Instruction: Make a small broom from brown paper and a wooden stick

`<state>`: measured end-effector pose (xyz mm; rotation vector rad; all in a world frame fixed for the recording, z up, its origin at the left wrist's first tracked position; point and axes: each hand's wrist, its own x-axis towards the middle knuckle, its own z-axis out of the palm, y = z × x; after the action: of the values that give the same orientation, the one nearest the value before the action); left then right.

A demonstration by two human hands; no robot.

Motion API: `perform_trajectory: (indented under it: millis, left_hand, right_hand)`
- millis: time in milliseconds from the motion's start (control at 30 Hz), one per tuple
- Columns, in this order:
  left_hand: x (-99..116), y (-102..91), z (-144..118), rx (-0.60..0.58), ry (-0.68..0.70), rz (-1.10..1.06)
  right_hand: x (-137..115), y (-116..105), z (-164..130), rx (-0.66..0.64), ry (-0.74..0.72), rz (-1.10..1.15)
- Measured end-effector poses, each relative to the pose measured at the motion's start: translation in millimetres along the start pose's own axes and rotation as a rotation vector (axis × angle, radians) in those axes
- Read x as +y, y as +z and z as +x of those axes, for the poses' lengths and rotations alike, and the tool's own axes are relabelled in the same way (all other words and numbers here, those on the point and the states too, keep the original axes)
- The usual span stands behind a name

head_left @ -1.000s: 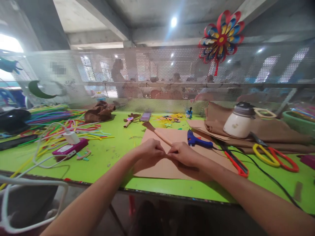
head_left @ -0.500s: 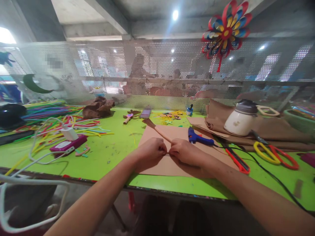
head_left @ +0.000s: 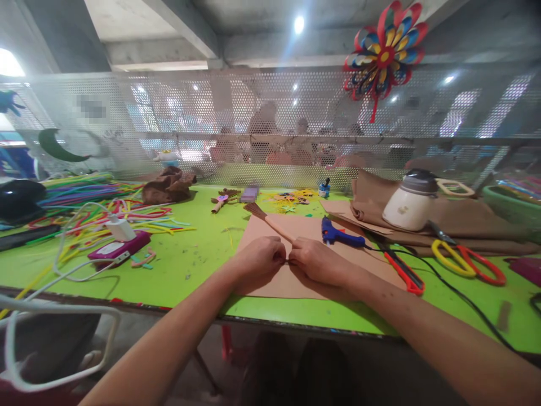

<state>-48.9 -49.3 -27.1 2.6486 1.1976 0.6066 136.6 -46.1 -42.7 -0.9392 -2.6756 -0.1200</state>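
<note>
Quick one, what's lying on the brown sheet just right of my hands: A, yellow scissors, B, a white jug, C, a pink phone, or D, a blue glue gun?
D: the blue glue gun lies on the brown sheet just beyond the right hand; the scissors, phone and jug are off it.

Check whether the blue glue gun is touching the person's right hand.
Apart. In the head view the blue glue gun lies on the brown sheet behind the right hand, with a strip of bare sheet plainly visible between them.
</note>
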Motion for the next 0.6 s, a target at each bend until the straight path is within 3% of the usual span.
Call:
perform_trajectory:
  millis: [167, 600]
  left_hand:
    - [-1.9, 1.7, -3.4, 0.005, 0.004, 0.076]
    - [-5.1, -6.0, -9.1, -0.041, 0.07, 0.028]
  right_hand:
    - [0.0, -0.7, -2.6, -0.009, -0.014, 0.032]
    - [-9.2, -14.5, -15.6, 0.027, 0.05, 0.042]
